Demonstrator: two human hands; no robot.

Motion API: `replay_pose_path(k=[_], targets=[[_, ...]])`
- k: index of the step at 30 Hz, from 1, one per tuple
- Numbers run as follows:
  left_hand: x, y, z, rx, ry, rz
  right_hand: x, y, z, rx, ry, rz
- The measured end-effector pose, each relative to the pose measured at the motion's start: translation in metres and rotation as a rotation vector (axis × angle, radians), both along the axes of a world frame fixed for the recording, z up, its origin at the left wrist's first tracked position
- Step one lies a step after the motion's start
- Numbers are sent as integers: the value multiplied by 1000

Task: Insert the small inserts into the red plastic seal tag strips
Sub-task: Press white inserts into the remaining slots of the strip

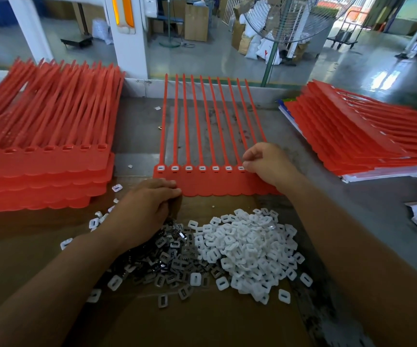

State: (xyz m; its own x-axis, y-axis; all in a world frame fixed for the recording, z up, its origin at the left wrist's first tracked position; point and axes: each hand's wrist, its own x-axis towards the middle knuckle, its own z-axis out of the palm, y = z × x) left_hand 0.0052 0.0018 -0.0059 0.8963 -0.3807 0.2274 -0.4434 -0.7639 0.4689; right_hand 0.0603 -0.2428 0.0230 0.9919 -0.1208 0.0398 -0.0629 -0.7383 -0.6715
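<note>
Standing fan (293,15), cardboard boxes (196,23), white sacks (265,50) behind.

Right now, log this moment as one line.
left hand: on grey metal insert pile | right hand: fingers pinched at red plastic seal tag strip sockets | white plastic inserts seated leftward

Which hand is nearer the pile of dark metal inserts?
Left. The left hand is over the dark pile; the right hand is beyond it at the red strip.
</note>
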Motion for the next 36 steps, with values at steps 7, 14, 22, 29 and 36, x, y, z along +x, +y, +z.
replay_pose_path(k=[7,14,22,29,36], targets=[[2,0,-2,-3,-5,-2,-45,0,28,-104,169,287],[1,0,-1,4,-14,-2,-65,5,27,-200,300,400],[1,1,-2,9,-23,-3,-67,7,21,-183,304,380],[1,1,-2,6,-26,-2,-69,1,24,-85,325,402],[0,2,-1,8,-26,-6,-63,-10,27,5,183,335]])
